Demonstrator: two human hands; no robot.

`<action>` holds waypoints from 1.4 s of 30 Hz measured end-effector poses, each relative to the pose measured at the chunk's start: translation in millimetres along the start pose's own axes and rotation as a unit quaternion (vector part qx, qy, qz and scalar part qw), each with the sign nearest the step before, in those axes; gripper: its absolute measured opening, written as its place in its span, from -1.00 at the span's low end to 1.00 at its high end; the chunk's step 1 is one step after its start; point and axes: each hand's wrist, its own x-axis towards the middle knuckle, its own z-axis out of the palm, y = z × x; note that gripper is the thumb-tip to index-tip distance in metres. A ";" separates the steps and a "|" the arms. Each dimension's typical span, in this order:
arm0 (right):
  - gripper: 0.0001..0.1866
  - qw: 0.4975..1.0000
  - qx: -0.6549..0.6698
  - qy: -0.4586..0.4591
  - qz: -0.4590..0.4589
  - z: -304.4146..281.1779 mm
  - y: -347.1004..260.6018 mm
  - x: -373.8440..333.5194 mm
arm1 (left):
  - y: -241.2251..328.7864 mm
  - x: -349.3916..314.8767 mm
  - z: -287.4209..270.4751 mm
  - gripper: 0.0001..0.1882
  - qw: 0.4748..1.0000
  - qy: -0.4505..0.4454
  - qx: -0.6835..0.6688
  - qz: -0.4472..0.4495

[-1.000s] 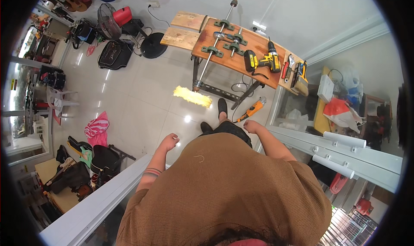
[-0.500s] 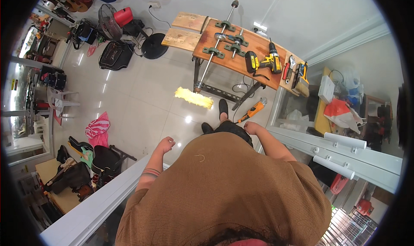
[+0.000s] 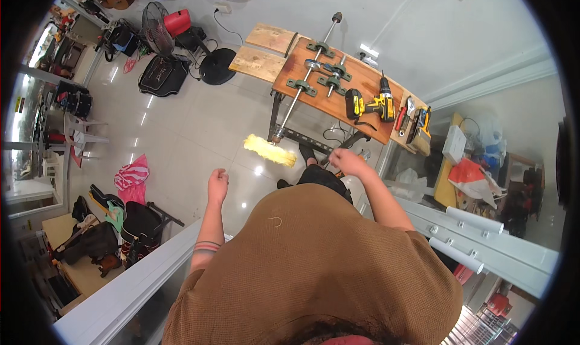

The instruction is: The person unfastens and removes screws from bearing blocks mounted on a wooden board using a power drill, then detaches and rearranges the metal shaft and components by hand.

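Note:
My left hand (image 3: 218, 186) hangs over the tiled floor with its fingers curled in, and nothing shows in it. My right hand (image 3: 349, 162) is raised in front of my right leg, loosely closed, also with nothing visible in it. Just beyond it stands a wooden workbench (image 3: 302, 106). On the bench, a long metal shaft (image 3: 294, 107) runs through green pillow block bearings (image 3: 301, 87), with a fluffy yellow buffing wheel (image 3: 269, 150) on its near end. A yellow and black cordless drill (image 3: 380, 105) lies to the right. My right hand mostly covers an orange power tool (image 3: 365, 155) on the floor.
Pliers (image 3: 402, 118) and a paint brush (image 3: 421, 133) lie at the bench's right end. A pedestal fan (image 3: 175, 26) stands far left, near a black bag (image 3: 162, 76). Pink striped cloth (image 3: 132, 177) lies on the left floor. White door frames flank me.
My right hand has lifted forward from my thigh, now hiding most of the orange power tool. My left hand has moved slightly forward and left. The view has shifted a little.

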 end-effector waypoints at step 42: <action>-0.67 0.922 -0.257 0.219 -0.188 -227.6 -81.2 326.6 | 322.8 112.9 248.3 -0.69 0.997 0.022 -0.054 0.047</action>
